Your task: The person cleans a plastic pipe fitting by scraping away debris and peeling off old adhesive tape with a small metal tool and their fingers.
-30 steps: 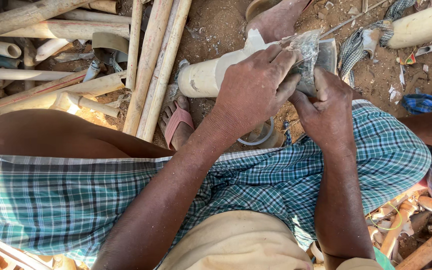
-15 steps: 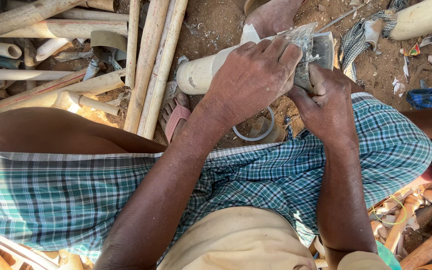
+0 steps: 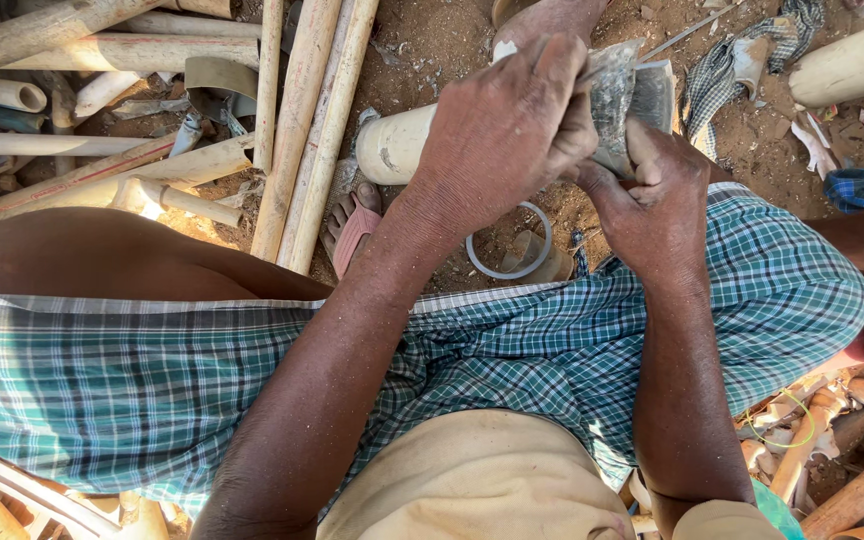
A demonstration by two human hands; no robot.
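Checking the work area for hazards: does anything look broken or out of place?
Yes. Broken pipe scraps litter the ground at lower right, and a cut ring lies loose in the dirt below the cream pipe both hands grip: left hand, right hand.

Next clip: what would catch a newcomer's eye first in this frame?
First, the two hands at top centre: the left hand lies over a cream pipe, while the right hand grips a crumpled grey sheet beside it. Below them a green checked cloth spans the lap. To the upper left lies a heap of long dusty pipes on the bare dirt, and a grey ring sits under the hands.
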